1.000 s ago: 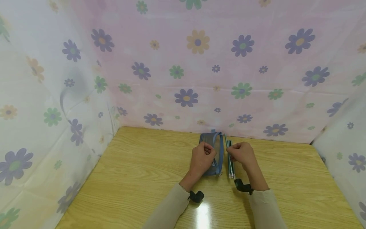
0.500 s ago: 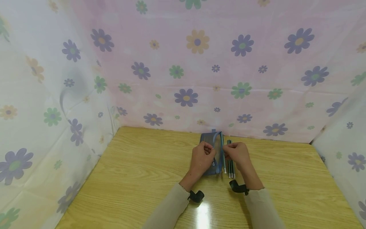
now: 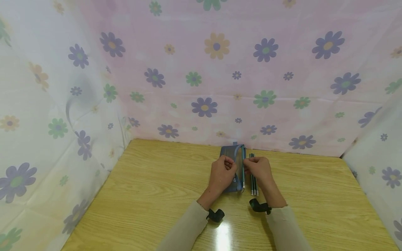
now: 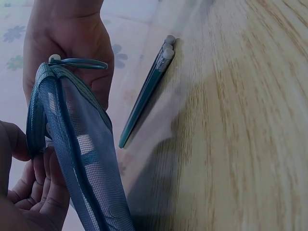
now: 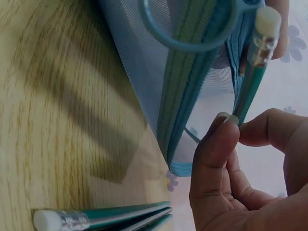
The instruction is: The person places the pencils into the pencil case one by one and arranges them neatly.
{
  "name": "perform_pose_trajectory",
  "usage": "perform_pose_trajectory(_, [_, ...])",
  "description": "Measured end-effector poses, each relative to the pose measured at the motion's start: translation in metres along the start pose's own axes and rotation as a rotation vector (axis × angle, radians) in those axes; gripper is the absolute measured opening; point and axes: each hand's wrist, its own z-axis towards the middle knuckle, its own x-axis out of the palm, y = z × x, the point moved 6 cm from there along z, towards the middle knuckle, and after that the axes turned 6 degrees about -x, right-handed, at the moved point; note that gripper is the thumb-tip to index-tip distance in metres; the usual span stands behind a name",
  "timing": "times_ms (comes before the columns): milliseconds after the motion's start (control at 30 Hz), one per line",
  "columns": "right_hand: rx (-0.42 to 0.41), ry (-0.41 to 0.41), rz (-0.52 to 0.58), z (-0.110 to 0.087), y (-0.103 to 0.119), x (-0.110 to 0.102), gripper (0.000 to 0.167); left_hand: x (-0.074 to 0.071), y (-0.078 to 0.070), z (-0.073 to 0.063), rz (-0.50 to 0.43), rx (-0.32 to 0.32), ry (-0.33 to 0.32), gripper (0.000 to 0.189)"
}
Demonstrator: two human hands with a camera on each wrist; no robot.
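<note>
A blue mesh zip pouch (image 3: 228, 150) lies near the back of the table, its zipped mouth open towards the right. My left hand (image 3: 221, 174) pinches one edge of that mouth between thumb and fingers. Between thumb and forefinger, my right hand (image 3: 260, 169) grips a green pencil (image 5: 252, 86) with a white eraser. The pencil lines up along the mouth, eraser end nearer me; its far end is hidden in the right wrist view. Several more green and dark pencils (image 3: 254, 186) lie side by side on the table, just right of the pouch and partly under my right hand.
The wood-grain table (image 3: 163, 174) meets a flowered cloth (image 3: 201, 69) close behind the pouch. More of this cloth hangs at both sides. A zip pull loop (image 5: 187, 48) hangs at the near end of the pouch.
My right hand has moved left, bringing the pencil away from the others and up to the pouch's mouth. The left hand stays still on the pouch's edge.
</note>
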Motion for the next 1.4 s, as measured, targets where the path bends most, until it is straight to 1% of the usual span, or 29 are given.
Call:
perform_pose_trajectory(133, [0.007, -0.016, 0.015, 0.002, -0.003, 0.001, 0.040, 0.000, 0.000, 0.000, -0.004, 0.001, 0.001, 0.006])
perform_pose_trajectory(433, [0.004, -0.042, 0.011, 0.002, -0.004, 0.002, 0.036, 0.000, -0.001, 0.001, 0.004, 0.013, -0.010, 0.006])
perform_pose_trajectory(633, [0.011, -0.041, 0.014, 0.001, -0.005, 0.005, 0.039, -0.001, -0.002, 0.001, 0.001, 0.009, -0.010, 0.006])
perform_pose_trajectory(867, [-0.008, -0.026, 0.020, 0.002, -0.004, 0.007, 0.033, -0.001, -0.001, 0.001, 0.004, 0.008, -0.004, 0.006])
perform_pose_trajectory(1067, [-0.022, -0.028, -0.012, 0.002, -0.004, 0.004, 0.033, -0.001, -0.001, 0.001, -0.001, 0.002, -0.004, 0.006])
perform_pose_trajectory(1233, [-0.052, -0.039, -0.087, 0.004, -0.003, -0.002, 0.032, -0.001, -0.001, 0.002, 0.002, 0.007, -0.006, 0.006])
perform_pose_trajectory(1400, [-0.085, -0.030, -0.151, 0.006, -0.004, -0.005, 0.029, -0.001, 0.000, 0.001, 0.004, 0.018, -0.008, 0.006])
